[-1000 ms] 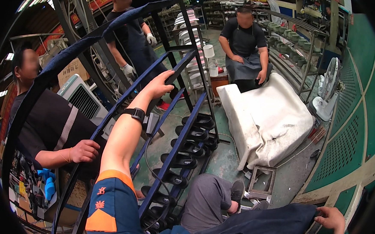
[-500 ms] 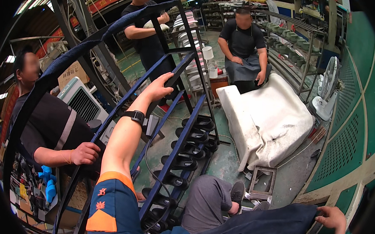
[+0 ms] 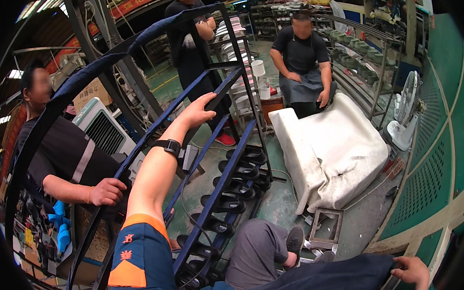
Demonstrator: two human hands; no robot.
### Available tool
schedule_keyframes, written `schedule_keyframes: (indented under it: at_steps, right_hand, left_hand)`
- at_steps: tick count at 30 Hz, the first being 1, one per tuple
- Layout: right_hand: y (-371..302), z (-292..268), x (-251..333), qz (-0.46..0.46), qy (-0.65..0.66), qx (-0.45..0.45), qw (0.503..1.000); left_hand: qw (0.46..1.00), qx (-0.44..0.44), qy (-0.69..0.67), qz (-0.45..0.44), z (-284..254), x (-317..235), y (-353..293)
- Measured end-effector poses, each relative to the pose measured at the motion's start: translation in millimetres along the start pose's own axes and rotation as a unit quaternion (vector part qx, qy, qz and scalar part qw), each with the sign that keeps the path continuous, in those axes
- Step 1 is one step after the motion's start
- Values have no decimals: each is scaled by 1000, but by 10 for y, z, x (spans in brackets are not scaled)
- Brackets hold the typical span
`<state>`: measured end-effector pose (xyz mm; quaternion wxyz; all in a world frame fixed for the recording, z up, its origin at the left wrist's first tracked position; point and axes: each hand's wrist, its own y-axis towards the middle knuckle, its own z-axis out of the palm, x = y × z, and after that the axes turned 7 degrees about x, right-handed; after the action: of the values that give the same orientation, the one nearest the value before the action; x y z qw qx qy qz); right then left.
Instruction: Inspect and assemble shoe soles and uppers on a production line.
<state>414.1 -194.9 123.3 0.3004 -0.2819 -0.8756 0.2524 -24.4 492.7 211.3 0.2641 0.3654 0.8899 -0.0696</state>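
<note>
- far left: a co-worker's hand [image 3: 106, 191] is clamped round the outer bar of the dark blue metal rack [image 3: 222, 196]; blue tools [image 3: 61, 230] hang low beside that person
- behind that, a white ribbed machine housing [image 3: 102, 132] stands just past the rack's curved top rail
- my left hand [image 3: 198, 112] — arm stretched up and away from me, black watch [image 3: 169, 146] on the wrist; fingers curled over an upper crossbar of the rack, thumb underneath, so it's gripping the bar
- the rack itself lies tilted in front of me, running from my lap up toward the standing person; its lower tiers carry rows of black shoe soles [image 3: 233, 187]
- my knee in grey trousers [image 3: 259, 249] sits right of the rack's foot; a small square metal frame [image 3: 325, 229] lies on the floor just beyond
- centre right: a white padded cushion [image 3: 339, 154] on the floor; a seated person in an apron behind it; white fan [image 3: 408, 110] near the green wall
- my right hand [image 3: 412, 272] — low at the frame edge, resting on dark fabric across my lap; fingers bent over the cloth edge, can't tell whether they pinch it
</note>
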Motion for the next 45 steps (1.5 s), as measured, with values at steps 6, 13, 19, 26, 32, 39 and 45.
schedule_keyframes:
  at_steps: [6, 13, 19, 26, 32, 39, 45]
  right_hand:
    - [9, 14, -39, 4, -4, -5, 1000]
    - [2, 4, -19, -3, 0, 0, 1000]
    - [-5, 17, -10, 3, -19, -9, 1000]
    - [-19, -26, 67, 8, -11, -4, 1000]
    - [-10, -9, 17, 3, -13, 0, 1000]
    - [63, -85, 25, -14, -29, 27, 999]
    - [-52, -17, -33, -27, -20, 16, 999]
  left_hand:
    - [1000, 5, -3, 1, 2, 49, 15]
    - [1000, 4, 1, 6, -7, 22, 5]
    - [1000, 3, -5, -2, -4, -11, -19]
    - [1000, -1, 3, -3, -8, 28, -23]
    - [1000, 4, 5, 4, 15, 39, 59]
    - [998, -19, 49, 24, -75, 218, -65]
    - [999, 13, -23, -20, -4, -136, -70]
